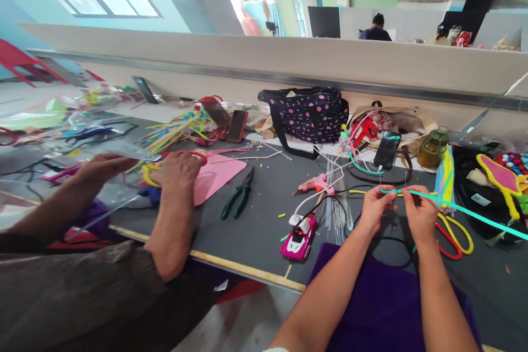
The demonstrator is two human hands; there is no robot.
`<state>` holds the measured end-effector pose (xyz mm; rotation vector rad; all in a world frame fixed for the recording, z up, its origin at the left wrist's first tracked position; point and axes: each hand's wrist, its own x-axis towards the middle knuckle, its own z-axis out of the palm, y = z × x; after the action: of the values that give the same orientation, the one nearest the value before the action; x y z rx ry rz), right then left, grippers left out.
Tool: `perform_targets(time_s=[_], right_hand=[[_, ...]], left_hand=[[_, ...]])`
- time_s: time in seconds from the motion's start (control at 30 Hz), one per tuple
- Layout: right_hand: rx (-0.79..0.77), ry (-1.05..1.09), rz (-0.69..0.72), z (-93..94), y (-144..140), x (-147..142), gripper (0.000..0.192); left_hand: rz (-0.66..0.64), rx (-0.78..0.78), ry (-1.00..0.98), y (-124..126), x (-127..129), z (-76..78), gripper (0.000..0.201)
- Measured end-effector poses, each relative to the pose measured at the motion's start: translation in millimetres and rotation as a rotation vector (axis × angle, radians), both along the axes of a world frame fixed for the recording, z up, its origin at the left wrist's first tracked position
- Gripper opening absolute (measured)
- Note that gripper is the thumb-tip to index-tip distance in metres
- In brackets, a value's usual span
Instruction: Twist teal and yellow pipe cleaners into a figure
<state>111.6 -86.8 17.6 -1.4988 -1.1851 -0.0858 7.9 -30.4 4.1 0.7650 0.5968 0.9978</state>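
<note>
At lower right, the left hand (373, 206) and right hand (418, 210) both pinch the teal strip (474, 213); keeping it taut between close-set fingertips would probably steady the bend.

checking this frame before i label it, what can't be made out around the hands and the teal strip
Head view only:
- Teal strip: far end cut off by the right edge.
- Where left hand and right hand pinch it: covered by the fingers.
- Co-worker's hands: what they grip is blurred, partly hidden.
- Phone screen: too small to read.
</note>
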Motion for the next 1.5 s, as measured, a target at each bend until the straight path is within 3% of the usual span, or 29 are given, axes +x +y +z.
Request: perform_targets(time_s=[0.33, 0.53, 0.77, 1.0, 1.17, 1.5], right_hand=[[-0.014, -0.037, 0.009, -0.9, -0.1, 1.5, 0.024], [-0.027, -0.094, -0.004, 0.0, -1.1, 0.8, 0.024], [-0.020, -0.015, 0.053, 2.1, -1.8, 0.0, 0.023], [-0.034, 0.065, 0.039, -0.4, -0.5, 0.6, 0.025], [-0.032, -0.021, 0.016, 0.2, -0.7, 0.8, 0.022], [-0.015, -0.056, -0.013, -5.7, 0.8, 5.2, 0.026]], left_hand=[[0.024, -0.002, 0.002, 1.0, 1.8, -2.2, 0.037], [0.010, -0.086, -0.054, 4.4, 1.4, -5.0, 0.037], [-0.013, -0.173, -0.140, 8.2, -0.9, -5.3, 0.040], [0.000, -0.067, -0.080, 6.0, 0.2, -3.8, 0.038], [-0.001, 0.016, -0.021, 2.2, 1.2, -2.8, 0.040], [-0.010, 0.017, 0.000, 0.2, 0.6, -0.5, 0.040]])
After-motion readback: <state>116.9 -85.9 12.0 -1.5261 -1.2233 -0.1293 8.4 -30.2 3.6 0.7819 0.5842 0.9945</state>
